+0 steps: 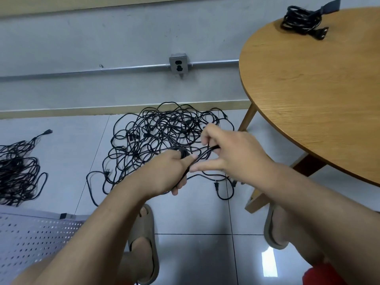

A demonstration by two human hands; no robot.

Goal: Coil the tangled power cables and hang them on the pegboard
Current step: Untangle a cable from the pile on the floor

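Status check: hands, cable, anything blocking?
Left hand grips black cable; right hand pinches it. Tangled pile on floor beyond. One coiled bundle on table. Nothing blocking.

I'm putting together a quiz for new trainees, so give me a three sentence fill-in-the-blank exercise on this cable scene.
1. The coiled cable bundle lies on the round ____.
2. The left hand and the right hand both hold a cable coloured ____.
3. The white pegboard is on the person's ____ side.
Missing words: table; black; left.
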